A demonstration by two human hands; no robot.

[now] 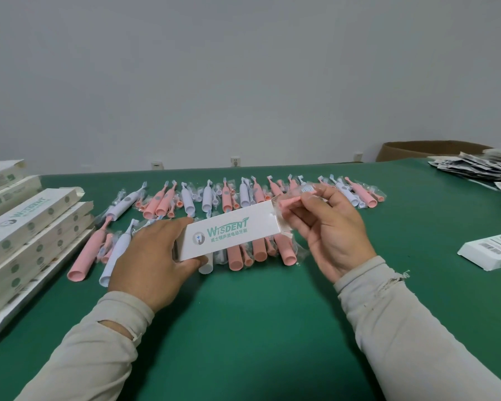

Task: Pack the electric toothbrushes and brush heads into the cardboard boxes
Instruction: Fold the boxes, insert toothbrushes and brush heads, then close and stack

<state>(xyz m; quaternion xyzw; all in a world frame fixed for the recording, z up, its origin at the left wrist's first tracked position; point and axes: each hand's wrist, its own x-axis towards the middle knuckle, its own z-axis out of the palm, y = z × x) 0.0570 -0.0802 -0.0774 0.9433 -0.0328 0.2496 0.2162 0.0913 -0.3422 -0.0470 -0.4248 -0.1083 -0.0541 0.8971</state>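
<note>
My left hand [154, 256] grips the near end of a white cardboard box [229, 234] printed with a green logo, held above the green table [243, 328]. My right hand [330, 227] pinches a pink brush head in a clear wrapper [292, 202] at the box's open right end. Rows of pink and pale lilac electric toothbrushes [243, 198], with wrapped brush heads among them, lie across the table behind and beneath the box.
A stack of white cardboard boxes [26, 235] stands at the left edge. Another white box [492, 250] lies at the right. Dark printed leaflets [480, 169] are piled at the back right, in front of a brown carton [428, 150].
</note>
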